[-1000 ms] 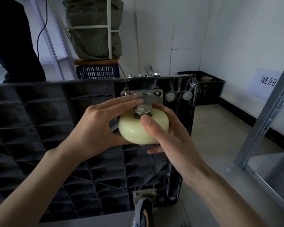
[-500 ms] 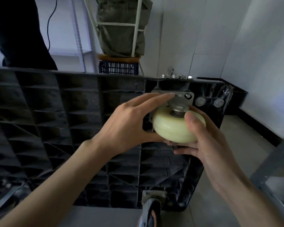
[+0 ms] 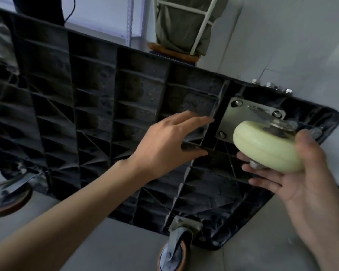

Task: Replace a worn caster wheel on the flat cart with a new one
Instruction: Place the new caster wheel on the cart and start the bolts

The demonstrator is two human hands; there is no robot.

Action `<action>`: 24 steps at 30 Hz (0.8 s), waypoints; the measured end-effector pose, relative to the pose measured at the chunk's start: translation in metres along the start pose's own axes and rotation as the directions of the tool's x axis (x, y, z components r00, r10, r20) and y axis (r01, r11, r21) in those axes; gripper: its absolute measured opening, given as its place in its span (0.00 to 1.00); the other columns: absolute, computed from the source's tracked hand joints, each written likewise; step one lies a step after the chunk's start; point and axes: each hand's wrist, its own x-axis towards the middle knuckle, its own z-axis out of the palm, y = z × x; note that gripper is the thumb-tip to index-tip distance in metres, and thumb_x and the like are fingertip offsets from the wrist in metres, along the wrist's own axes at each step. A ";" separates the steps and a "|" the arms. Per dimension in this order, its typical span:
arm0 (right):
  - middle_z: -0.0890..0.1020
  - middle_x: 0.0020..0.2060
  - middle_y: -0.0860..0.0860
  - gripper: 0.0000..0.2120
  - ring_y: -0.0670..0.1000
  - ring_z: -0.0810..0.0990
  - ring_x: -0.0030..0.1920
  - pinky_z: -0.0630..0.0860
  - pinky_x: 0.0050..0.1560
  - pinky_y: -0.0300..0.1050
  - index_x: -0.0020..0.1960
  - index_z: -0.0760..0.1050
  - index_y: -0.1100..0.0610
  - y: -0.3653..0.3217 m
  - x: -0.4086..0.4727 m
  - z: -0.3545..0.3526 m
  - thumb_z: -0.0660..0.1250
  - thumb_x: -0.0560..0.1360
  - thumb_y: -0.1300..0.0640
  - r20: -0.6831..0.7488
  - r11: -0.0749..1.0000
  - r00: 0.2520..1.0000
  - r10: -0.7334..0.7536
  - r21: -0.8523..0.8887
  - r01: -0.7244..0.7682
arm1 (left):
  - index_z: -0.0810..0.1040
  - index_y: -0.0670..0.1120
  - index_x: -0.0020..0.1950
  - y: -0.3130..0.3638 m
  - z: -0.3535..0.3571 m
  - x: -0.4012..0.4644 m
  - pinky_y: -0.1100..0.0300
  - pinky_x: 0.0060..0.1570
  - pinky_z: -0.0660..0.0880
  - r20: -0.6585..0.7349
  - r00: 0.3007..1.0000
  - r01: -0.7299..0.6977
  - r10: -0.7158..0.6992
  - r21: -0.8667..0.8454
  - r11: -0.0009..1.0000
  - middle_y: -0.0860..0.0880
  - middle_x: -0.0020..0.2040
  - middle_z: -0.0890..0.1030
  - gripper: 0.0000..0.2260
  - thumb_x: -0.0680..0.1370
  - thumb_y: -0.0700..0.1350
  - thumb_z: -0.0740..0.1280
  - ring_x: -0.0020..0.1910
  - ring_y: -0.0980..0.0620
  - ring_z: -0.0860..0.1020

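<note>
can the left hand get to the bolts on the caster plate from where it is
Probably yes. The left hand is open over the cart ribs beside the plate, with nothing between. The right hand holds the wheel, which hides one corner.

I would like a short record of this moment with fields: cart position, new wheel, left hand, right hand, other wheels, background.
cart position: flat cart stands on its edge, ribbed underside toward the camera
new wheel: cream caster wheel at the upper right corner, its metal plate against the cart
left hand: left hand open, fingers spread over the ribs, not touching the wheel
right hand: right hand holds the cream wheel, thumb on top, fingers below
other wheels: one brown caster at the bottom edge, another at lower left
background: green bag on a white rack
</note>
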 end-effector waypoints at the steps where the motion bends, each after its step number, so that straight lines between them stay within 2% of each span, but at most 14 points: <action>1: 0.85 0.56 0.63 0.52 0.63 0.86 0.52 0.84 0.40 0.47 0.69 0.76 0.52 0.000 0.000 0.000 0.74 0.54 0.21 -0.001 1.000 1.000 0.002 -0.001 -0.002 | 0.76 0.49 0.72 0.001 0.003 0.003 0.50 0.56 0.79 -0.005 1.000 -0.016 0.016 0.025 1.000 0.53 0.63 0.79 0.29 0.73 0.52 0.78 0.61 0.52 0.79; 5: 0.85 0.57 0.62 0.51 0.63 0.86 0.52 0.84 0.41 0.48 0.69 0.76 0.52 -0.001 -0.001 0.003 0.74 0.55 0.21 -0.003 1.000 1.000 -0.005 0.008 0.005 | 0.79 0.48 0.68 0.001 0.021 0.014 0.53 0.58 0.75 -0.053 0.994 -0.084 0.093 0.146 0.986 0.52 0.62 0.81 0.25 0.73 0.53 0.77 0.59 0.50 0.79; 9: 0.85 0.57 0.59 0.46 0.62 0.87 0.50 0.84 0.41 0.49 0.67 0.77 0.49 0.001 -0.003 0.007 0.74 0.57 0.23 -0.015 1.000 1.000 -0.023 0.006 0.023 | 0.81 0.47 0.65 0.005 0.039 0.024 0.53 0.52 0.75 -0.114 0.987 -0.084 0.111 0.218 0.972 0.50 0.58 0.80 0.23 0.72 0.50 0.78 0.55 0.48 0.79; 13: 0.84 0.59 0.57 0.45 0.62 0.87 0.50 0.84 0.40 0.50 0.68 0.76 0.48 0.006 -0.002 0.008 0.74 0.58 0.24 -0.017 0.999 0.999 -0.049 -0.008 0.049 | 0.82 0.48 0.63 0.005 0.050 0.029 0.53 0.47 0.74 -0.169 0.981 -0.052 0.097 0.253 0.966 0.49 0.56 0.79 0.20 0.72 0.47 0.78 0.52 0.49 0.77; 18: 0.84 0.60 0.55 0.42 0.62 0.86 0.54 0.83 0.42 0.52 0.67 0.77 0.44 0.010 -0.001 0.008 0.74 0.60 0.24 -0.023 0.998 0.998 -0.059 -0.005 0.059 | 0.81 0.48 0.63 0.007 0.048 0.033 0.54 0.44 0.72 -0.147 0.983 -0.068 0.107 0.245 0.967 0.48 0.55 0.79 0.17 0.75 0.47 0.74 0.51 0.48 0.76; 20: 0.85 0.58 0.51 0.37 0.59 0.86 0.55 0.84 0.41 0.54 0.66 0.78 0.43 0.010 -0.002 0.007 0.74 0.62 0.27 -0.026 0.998 0.998 -0.064 0.003 0.064 | 0.80 0.47 0.65 0.008 0.040 0.032 0.51 0.44 0.73 -0.138 0.982 -0.095 0.128 0.222 0.971 0.47 0.56 0.79 0.19 0.75 0.49 0.71 0.51 0.46 0.77; 24: 0.85 0.53 0.41 0.29 0.45 0.86 0.53 0.85 0.42 0.56 0.66 0.76 0.40 0.008 -0.003 0.002 0.72 0.67 0.35 -0.008 0.998 0.998 -0.058 0.025 0.059 | 0.74 0.44 0.73 0.024 0.015 0.040 0.45 0.49 0.75 -0.166 0.965 -0.163 0.202 0.221 0.962 0.43 0.64 0.77 0.31 0.72 0.54 0.72 0.58 0.41 0.77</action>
